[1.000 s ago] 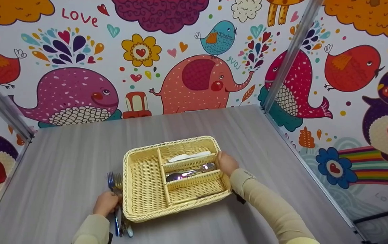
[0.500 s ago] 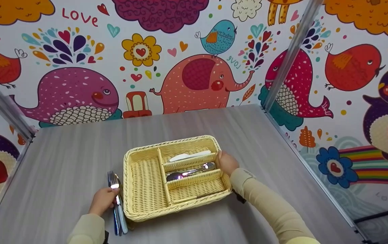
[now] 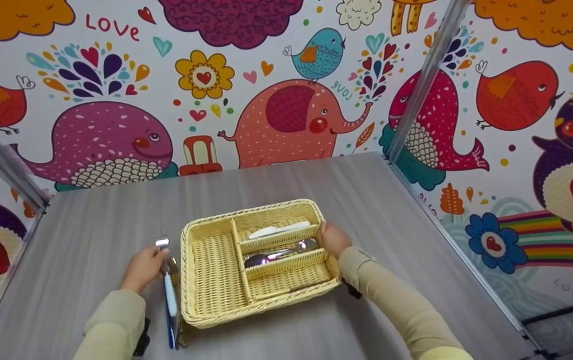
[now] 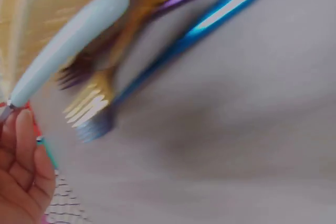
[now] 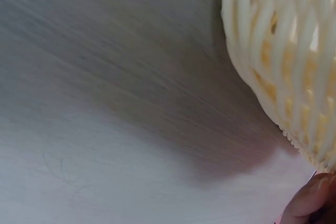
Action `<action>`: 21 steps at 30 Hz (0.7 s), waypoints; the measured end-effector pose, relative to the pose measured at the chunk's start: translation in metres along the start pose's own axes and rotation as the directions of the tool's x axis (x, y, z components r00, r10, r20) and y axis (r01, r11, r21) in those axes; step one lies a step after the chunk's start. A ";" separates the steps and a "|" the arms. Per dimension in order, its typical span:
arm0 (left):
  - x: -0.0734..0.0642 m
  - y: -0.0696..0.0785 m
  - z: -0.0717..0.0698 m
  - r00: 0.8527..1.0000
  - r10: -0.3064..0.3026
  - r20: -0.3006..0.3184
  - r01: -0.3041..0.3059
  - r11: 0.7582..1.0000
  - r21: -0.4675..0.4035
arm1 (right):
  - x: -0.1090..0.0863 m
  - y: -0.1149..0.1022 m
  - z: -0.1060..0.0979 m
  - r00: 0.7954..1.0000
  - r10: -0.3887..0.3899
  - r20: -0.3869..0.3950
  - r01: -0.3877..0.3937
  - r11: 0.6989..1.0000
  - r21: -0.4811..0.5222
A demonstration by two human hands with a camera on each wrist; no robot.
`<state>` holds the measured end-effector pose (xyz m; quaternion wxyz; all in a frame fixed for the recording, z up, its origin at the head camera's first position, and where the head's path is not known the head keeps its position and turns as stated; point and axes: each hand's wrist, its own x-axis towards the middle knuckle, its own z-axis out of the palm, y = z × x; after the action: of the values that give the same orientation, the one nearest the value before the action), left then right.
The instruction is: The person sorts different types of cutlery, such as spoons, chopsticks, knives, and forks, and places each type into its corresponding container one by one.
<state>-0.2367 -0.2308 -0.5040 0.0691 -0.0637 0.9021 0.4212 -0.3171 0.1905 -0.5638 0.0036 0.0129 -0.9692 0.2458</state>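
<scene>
My left hand (image 3: 145, 267) pinches a fork with a light blue handle (image 4: 73, 45) by its neck, close to the left side of a cream wicker cutlery basket (image 3: 216, 270). Below the held fork, several more forks lie on the table, among them a gold fork (image 4: 100, 95) and a blue fork (image 4: 191, 38). The right hand (image 3: 335, 240) grips the basket's right rim. Shiny spoons (image 3: 306, 244) lie in the basket's middle small compartment. A white utensil (image 3: 276, 230) is in the compartment behind them. The basket's large left compartment holds nothing.
The basket stands on a grey wood-grain table (image 3: 101, 220). Cartoon-printed walls (image 3: 206, 115) rise at the back and both sides, with metal posts (image 3: 426, 85) at the corners.
The left hand has lifted the light blue fork from the pile and moved it forward and slightly left. My right hand stays on the basket rim.
</scene>
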 end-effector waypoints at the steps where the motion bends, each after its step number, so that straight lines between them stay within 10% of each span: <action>1: 0.002 0.006 -0.002 1.000 0.006 -0.009 -0.006 1.000 0.006 | 0.000 0.000 0.000 1.000 0.003 0.003 -0.003 1.000 0.001; 7: 0.012 0.039 0.003 1.000 0.018 -0.003 -0.018 0.997 -0.069 | 0.001 0.000 0.000 1.000 0.019 0.013 -0.019 1.000 0.020; 15: 0.029 0.063 0.050 0.995 -0.007 0.104 0.028 0.978 -0.205 | 0.001 0.003 0.000 1.000 0.027 0.008 -0.027 0.999 0.038; 21: 0.037 0.061 0.086 0.988 -0.033 0.150 0.046 0.995 -0.084 | -0.001 -0.002 -0.002 1.000 0.011 0.011 -0.011 0.999 0.045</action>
<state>-0.2775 -0.1283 -0.5195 0.1415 -0.0529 0.8737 0.4625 -0.3161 0.1899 -0.5612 -0.0033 0.0090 -0.9635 0.2675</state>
